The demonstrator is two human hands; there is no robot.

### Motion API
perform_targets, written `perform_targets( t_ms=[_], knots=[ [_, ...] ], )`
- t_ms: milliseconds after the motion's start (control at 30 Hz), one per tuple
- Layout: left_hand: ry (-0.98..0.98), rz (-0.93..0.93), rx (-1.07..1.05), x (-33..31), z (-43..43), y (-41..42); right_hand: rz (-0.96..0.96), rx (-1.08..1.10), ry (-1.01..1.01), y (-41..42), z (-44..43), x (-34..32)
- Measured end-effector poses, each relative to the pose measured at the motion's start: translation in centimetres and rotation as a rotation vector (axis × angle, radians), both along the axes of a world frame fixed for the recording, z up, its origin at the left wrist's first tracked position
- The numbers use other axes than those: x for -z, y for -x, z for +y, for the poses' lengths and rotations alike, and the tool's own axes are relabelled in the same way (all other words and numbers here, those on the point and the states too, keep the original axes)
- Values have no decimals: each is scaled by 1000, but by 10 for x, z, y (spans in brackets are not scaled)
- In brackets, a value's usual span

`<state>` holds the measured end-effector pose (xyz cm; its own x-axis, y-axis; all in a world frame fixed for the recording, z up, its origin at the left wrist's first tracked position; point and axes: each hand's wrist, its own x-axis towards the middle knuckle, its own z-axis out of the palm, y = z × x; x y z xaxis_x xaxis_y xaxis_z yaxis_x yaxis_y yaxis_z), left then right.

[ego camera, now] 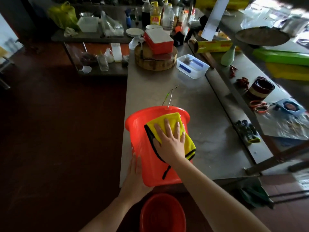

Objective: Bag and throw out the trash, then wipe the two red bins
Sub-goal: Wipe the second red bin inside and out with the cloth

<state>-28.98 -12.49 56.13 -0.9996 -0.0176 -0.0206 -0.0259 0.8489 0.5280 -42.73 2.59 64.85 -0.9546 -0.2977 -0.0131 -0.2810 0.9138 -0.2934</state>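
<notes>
Red plastic bucket (143, 144) lies tipped on its side at the near corner of the steel surface (209, 131), mouth pointing away. On its upturned wall, a yellow microfibre cloth with black edging (168, 119) sits right under the right hand (170, 141), fingers (167, 126) spread wide and flat, pressing it down. Left hand (133, 178) braces the bucket's base, fingers laid straight along its side. Below both wrists, a second round red bin (160, 213) stands on the floor.

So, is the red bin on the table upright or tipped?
Tipped: the red bin lies on its side on the table, rim facing away, left hand at its base.
</notes>
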Motion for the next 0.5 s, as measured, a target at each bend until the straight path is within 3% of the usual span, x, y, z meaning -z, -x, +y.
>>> perform_targets(
  t_ms=[267, 500],
  knots=[
    [59, -13, 36, -14, 3, -1, 41, 37, 35, -106, 58, 37],
    [136, 95, 161, -34, 9, 12, 14, 55, 90, -115, 62, 38]
  ],
)
